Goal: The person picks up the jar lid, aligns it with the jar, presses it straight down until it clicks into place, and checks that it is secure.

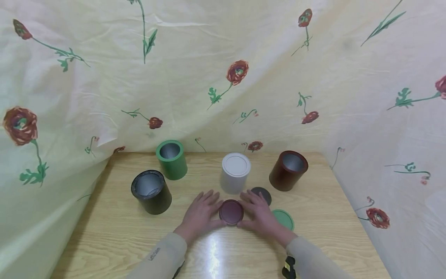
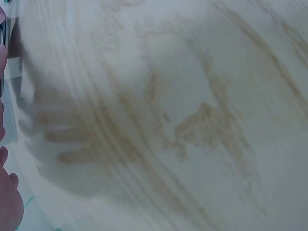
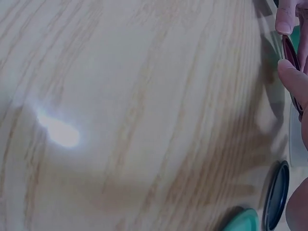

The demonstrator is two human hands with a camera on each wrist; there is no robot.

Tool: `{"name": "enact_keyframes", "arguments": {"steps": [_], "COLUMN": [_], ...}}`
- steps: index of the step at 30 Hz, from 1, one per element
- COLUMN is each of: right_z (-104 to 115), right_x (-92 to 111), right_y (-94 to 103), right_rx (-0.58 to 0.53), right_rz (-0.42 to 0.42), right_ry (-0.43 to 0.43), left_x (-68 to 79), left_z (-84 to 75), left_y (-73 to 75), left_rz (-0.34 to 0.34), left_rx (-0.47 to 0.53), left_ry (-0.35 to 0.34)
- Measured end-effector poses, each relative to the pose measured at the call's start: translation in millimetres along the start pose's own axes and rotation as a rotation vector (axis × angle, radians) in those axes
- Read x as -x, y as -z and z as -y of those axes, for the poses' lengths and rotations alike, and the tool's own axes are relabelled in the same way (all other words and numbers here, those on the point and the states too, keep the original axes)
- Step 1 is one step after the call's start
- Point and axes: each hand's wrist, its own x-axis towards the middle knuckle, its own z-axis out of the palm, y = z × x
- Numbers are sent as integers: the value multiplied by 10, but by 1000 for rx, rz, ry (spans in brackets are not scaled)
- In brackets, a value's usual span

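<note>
Our round maroon lid turns its flat face up toward us, between our left hand and right hand, both partly curled, pinching its rim.

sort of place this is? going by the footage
Likely a makeshift indoor tabletop recording spot, though the wider room is out of view: a wood-grain table, a flowered cloth hung behind it and along both sides.

Maroon lid, green lid, black lid, white canister, cream cloth (red-and-green floral)
</note>
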Motion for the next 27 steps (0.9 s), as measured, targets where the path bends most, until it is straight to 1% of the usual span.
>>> {"name": "enact_keyframes", "arguments": {"steps": [5,10,13,18,22,27], "right_z": [27,83,126,170,199,264], "right_x": [-68,-126,-155,-184,-209,-258], "right_y": [36,118,181,281,362,480], "right_rx": [20,35,19,-18,-28,-41], "right_rz": [-68,-115,-139,-148,-147,-164], "right_ry": [40,69,71,52,43,63], "left_x": [-34,-74,-98,-135,-164,-196], "left_z": [41,72,74,50,40,32], "left_y": [77,170,259,444,568,715], "left_rz": [-33,-79,-80,-73,-77,-94], "left_rx": [-27,-93,-119,-148,-142,-171], "left_ry": [-20,-71,-90,-99,-101,-125]}}
